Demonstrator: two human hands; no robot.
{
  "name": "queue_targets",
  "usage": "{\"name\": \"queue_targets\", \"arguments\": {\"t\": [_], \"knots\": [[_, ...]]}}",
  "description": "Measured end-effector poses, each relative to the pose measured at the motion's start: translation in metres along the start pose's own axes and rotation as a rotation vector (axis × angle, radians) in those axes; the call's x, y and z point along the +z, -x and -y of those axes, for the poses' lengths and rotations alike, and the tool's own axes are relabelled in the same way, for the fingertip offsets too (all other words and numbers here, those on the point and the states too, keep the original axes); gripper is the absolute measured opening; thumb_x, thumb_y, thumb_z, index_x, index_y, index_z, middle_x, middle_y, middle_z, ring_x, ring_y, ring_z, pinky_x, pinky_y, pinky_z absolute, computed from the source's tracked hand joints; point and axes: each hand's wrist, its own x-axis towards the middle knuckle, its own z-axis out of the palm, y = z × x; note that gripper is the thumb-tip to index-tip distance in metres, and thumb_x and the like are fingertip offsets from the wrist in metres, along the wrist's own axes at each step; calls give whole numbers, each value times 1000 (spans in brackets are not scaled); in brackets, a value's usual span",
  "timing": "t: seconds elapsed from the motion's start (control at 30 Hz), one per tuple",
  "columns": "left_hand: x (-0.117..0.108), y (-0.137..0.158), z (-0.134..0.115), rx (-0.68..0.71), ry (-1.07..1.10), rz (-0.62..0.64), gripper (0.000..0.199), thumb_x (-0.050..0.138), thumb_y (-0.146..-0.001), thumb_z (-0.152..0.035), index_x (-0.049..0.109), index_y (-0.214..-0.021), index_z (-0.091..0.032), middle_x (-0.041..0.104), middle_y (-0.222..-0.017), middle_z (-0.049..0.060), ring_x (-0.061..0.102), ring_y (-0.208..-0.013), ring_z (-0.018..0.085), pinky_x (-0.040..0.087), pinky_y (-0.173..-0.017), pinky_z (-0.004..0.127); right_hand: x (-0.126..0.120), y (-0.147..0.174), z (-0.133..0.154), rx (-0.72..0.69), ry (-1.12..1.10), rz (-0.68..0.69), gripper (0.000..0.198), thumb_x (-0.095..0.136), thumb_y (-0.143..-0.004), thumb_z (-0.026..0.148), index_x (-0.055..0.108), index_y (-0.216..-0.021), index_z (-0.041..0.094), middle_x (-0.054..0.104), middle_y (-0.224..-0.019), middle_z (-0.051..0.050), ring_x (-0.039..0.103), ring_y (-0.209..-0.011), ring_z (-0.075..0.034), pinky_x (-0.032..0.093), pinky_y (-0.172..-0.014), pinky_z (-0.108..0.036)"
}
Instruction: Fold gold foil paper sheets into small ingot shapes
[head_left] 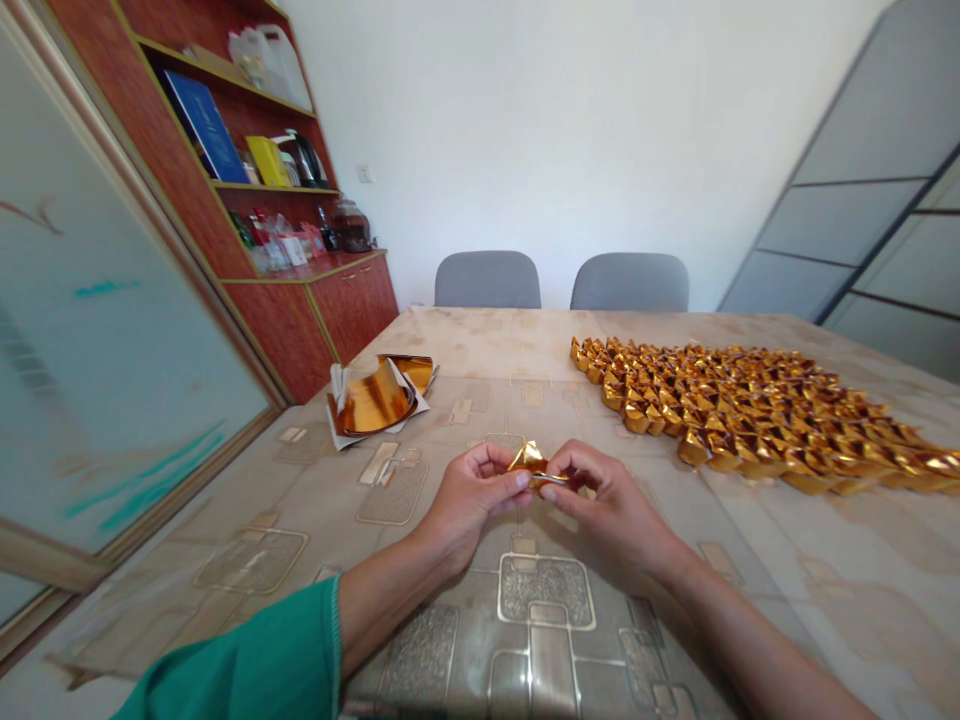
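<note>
My left hand (469, 495) and right hand (604, 500) both pinch a small folded piece of shiny gold foil paper (531, 462) just above the patterned beige table (540, 620). Rows of folded gold paper ingots (750, 410) lie to the right; a stack of gold foil sheets (379, 398) sits to the left.

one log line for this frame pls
left hand: pinching gold foil piece | right hand: pinching same piece | folded gold pieces: rows, table right | foil sheet stack: table left
</note>
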Motion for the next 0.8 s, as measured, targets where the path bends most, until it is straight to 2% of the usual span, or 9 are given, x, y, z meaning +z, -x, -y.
{"name": "queue_targets", "arguments": {"t": [0.1,0.2,0.47,0.63,0.8], "knots": [[2,1,-1,23,-36,-4,37,91,-56,-26,59,-73,-14,66,-73,-2,64,-65,10,56,-67,23,2,-1,-1,46,44,-47,14,68,-82,29,61,-74,21,60,-72,0,53,-66,-15,40,-60,-27],[3,3,-1,66,-71,-6,35,90,-58,-25,60,-73,-13,66,-72,-2,63,-66,10,56,-66,22,4,-1,-2,78,14,-38,16,67,-83,32,61,-75,19,60,-71,0,52,-65,-15,40,-59,-27],[4,4,-1,74,-23,12,33,89,-62,-25,63,-79,-14,70,-82,1,66,-74,11,56,-72,23,6,-1,-1,75,-51,-110,17,67,-84,35,62,-78,20,58,-69,1,48,-61,-14,36,-55,-26],[6,6,-5,79,14,20,31,86,-67,-33,66,-83,-14,71,-84,3,68,-76,13,58,-73,26,4,0,5,-1,28,-135,15,67,-84,33,63,-77,21,59,-73,0,51,-65,-15,39,-58,-27],[7,6,0,89,-42,11,33,88,-63,-33,68,-79,-13,71,-81,4,67,-74,13,58,-72,26,3,1,7,-16,94,-168,19,64,-86,33,60,-73,20,58,-73,0,52,-67,-15,39,-60,-27]]}}
